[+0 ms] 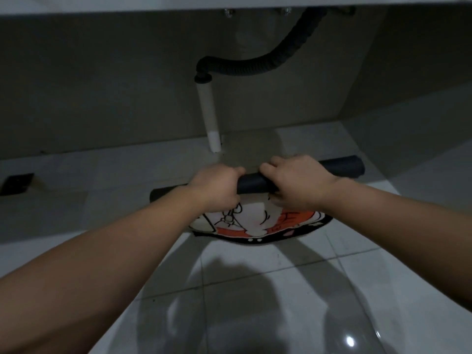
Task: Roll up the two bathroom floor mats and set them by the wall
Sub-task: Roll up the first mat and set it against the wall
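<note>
Hands — left hand [217,186], right hand [297,183] — clasp, apparently closed, the half-rolled mat [255,183] on the tiled floor [255,290].

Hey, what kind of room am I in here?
Most likely a bathroom, under a sink: a black corrugated drain hose joins a white plastic pipe, glossy white floor tiles, and a half-rolled cartoon-print floor mat.

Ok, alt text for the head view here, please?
Both hands, left and right, grip a dark roll of floor mat, whose patterned unrolled part lies on the tiled floor. Behind it, a white pipe with a black hose runs down the wall.
</note>
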